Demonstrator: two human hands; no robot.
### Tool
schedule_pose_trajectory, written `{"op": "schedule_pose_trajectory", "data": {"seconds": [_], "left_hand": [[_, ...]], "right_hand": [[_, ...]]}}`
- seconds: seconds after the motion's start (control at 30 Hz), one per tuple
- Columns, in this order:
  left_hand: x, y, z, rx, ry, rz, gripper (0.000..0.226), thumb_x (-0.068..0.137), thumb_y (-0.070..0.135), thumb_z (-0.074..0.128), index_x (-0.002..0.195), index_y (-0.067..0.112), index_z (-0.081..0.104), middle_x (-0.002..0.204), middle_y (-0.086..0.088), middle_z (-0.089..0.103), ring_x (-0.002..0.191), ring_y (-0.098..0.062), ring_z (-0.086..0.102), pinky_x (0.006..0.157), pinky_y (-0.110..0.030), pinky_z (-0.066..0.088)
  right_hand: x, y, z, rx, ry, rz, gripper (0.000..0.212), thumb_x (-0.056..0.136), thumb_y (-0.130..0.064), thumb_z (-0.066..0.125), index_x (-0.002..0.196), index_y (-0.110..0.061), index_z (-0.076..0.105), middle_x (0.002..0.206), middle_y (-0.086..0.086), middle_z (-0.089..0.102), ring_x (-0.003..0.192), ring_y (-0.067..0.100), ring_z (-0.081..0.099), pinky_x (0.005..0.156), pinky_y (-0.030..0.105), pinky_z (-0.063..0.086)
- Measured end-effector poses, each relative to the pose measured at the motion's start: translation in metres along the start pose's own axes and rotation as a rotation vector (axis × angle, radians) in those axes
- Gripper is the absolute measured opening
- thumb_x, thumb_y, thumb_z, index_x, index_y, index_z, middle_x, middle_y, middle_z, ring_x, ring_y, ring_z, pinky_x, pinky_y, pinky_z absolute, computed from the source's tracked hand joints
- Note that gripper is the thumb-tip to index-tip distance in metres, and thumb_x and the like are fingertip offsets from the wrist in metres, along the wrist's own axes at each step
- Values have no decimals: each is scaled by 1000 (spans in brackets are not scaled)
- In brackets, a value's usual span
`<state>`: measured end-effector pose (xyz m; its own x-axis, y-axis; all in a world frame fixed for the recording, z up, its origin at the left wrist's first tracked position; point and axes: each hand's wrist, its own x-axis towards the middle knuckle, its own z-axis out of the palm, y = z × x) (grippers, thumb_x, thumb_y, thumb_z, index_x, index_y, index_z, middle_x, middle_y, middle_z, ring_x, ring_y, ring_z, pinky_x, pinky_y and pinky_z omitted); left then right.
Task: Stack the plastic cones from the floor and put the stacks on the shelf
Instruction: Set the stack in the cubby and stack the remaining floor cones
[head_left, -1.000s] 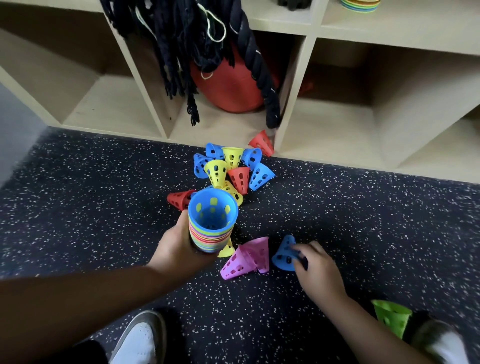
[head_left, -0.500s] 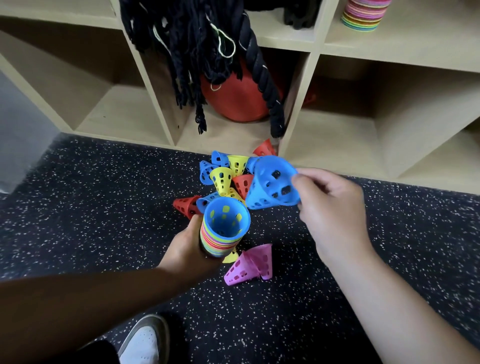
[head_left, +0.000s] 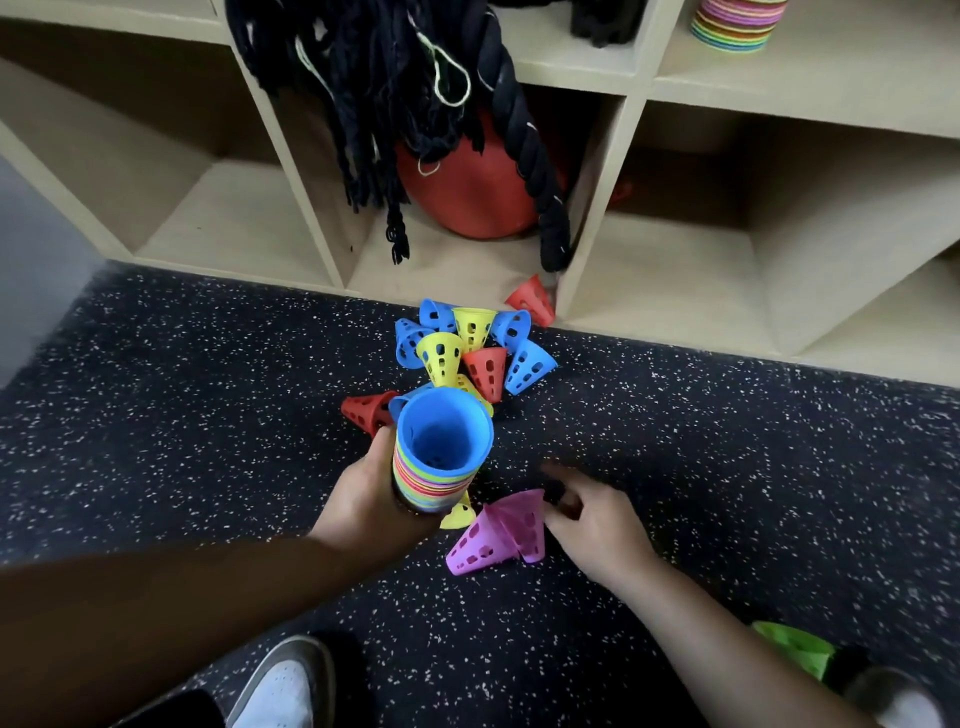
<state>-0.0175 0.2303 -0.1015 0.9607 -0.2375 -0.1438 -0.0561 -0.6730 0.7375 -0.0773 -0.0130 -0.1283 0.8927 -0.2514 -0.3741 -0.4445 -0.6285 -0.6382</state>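
Note:
My left hand (head_left: 363, 499) grips a tall stack of colored cones (head_left: 436, 467) with a blue one on top, held upright above the floor. My right hand (head_left: 602, 530) is down at two pink cones (head_left: 493, 535) lying on the floor, its fingertips pinching the rim of the nearer one. A yellow cone (head_left: 457, 514) lies just under the stack. Farther off, a pile of blue, yellow and red cones (head_left: 467, 348) sits by the shelf, with a red cone (head_left: 369, 408) to its left and another red cone (head_left: 530, 301) at the shelf's edge.
The wooden shelf (head_left: 639, 88) has open cubbies; black ropes (head_left: 395, 78) hang over a red ball (head_left: 467, 192). A finished cone stack (head_left: 737, 23) stands on the upper shelf. A green cone (head_left: 795, 649) lies by my right shoe; my left shoe (head_left: 280, 686) is below.
The blue cone that my right hand lifted now sits on top of the stack. My right hand has dropped back to the floor at the pink cones.

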Motion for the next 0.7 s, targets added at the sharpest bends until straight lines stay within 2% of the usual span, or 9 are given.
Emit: {"op": "schedule_pose_trajectory", "data": {"seconds": [0.1,0.17,0.23,0.33,0.4,0.47,0.53,0.63,0.7], "left_hand": [[-3,-4,-1,14,-8,2,72,64,42,86,123,28,47,92,18,68,79,4,64,68,-16,50],[-3,-5,-1,19,-10,-4,72,62,41,87,121,30,46,89,23,66,77,14,60,63,-3,43],[-4,-5,-1,14,-3,-17,70,63,44,86,119,35,44,88,26,64,78,20,58,62,1,40],[-5,-4,-1,11,1,-26,69,64,48,86,118,39,44,90,24,66,79,18,59,62,1,40],[-4,-4,0,4,-3,-26,69,64,46,86,119,35,45,90,22,67,80,15,61,61,0,41],[-4,-4,0,-16,-6,-27,70,63,44,86,119,32,46,91,20,68,83,13,61,61,-1,42],[-4,-4,1,-32,0,-24,70,63,42,87,120,31,47,91,17,69,85,12,62,62,-2,42],[-4,-4,2,-29,4,-11,71,64,42,87,121,30,47,91,17,69,83,10,63,64,-5,45],[-4,-4,1,-29,2,-11,70,64,43,86,120,32,46,90,19,69,81,7,65,68,-15,52]], "right_hand": [[7,11,10,-2,-37,21,47,89,-39,66,135,-35,58,81,-15,59,69,0,58,53,8,39],[10,15,15,0,-15,26,45,88,-38,67,133,-33,61,91,-9,66,77,5,61,58,7,38],[14,15,19,-7,-5,35,43,88,-36,66,131,-31,63,105,-3,71,87,8,63,64,12,42],[18,12,22,4,-50,34,35,89,-29,64,124,-31,67,111,-5,72,86,7,61,66,13,43],[21,12,21,-13,-82,11,24,88,-26,65,110,-32,73,100,-11,72,84,7,64,62,9,43],[22,13,17,-19,-79,-11,14,89,-26,67,99,-30,75,89,-15,70,83,9,66,64,13,46],[18,14,7,24,-28,-36,9,89,-26,68,95,-27,75,84,-16,69,79,8,66,67,16,48],[5,5,-16,134,119,-144,9,88,-22,72,96,-23,77,82,-22,69,77,-5,65,66,5,44],[-2,-12,-33,190,240,-279,10,87,-17,74,95,-22,78,82,-21,69,77,-4,64,67,5,42]]}}
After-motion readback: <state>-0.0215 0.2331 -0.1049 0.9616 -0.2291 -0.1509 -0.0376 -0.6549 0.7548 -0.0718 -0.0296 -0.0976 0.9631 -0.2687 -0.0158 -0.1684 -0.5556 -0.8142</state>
